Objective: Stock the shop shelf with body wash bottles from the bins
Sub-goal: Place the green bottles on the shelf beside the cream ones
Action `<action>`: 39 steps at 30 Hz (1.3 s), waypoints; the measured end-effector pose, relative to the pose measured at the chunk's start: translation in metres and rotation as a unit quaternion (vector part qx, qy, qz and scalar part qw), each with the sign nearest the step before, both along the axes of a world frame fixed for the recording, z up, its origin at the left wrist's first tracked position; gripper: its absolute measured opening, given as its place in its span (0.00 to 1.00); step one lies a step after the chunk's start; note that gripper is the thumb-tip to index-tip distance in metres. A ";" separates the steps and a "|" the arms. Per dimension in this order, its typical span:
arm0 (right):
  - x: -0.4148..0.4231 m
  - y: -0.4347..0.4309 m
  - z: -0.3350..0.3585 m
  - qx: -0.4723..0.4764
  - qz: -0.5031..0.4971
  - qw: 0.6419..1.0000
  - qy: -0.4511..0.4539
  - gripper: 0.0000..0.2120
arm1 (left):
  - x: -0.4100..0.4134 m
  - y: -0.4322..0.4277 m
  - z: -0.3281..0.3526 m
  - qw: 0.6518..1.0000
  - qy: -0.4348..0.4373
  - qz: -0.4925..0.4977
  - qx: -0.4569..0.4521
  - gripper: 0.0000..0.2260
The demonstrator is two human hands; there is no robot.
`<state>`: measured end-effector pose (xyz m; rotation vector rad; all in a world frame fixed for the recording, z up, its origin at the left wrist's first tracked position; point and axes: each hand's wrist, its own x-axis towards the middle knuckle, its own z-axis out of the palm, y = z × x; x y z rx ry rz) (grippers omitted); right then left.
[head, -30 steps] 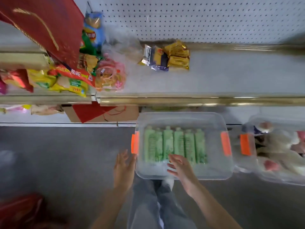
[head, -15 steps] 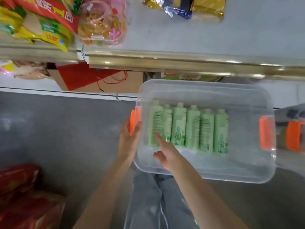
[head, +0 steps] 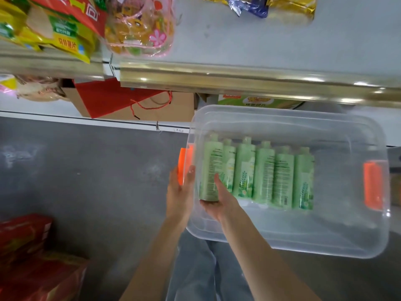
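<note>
A clear plastic bin with orange handles stands on the floor below the shelf. Several light green body wash bottles lie side by side inside it. My right hand reaches into the bin and grips the bottom of the leftmost bottle, which is raised a little above the row. My left hand rests flat against the bin's left wall, its straight fingers by the orange handle. The grey shelf stretches above the bin.
Snack bags and a pink clear pouch crowd the shelf's left; gold and blue packets lie at its back. A gold rail edges the shelf. Red bag on a cardboard box sits underneath. Red packs lie at lower left.
The view has closed in on the bin. My right hand went from above the bin's near rim down inside and took hold of the leftmost bottle. My left hand came against the left wall.
</note>
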<state>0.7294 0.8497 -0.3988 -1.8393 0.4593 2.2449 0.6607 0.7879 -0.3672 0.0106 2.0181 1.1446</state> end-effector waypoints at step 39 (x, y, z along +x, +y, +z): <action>0.069 0.008 0.243 0.070 -0.080 0.994 0.021 0.23 | 0.016 0.023 0.173 0.974 -0.180 -0.065 0.120 0.24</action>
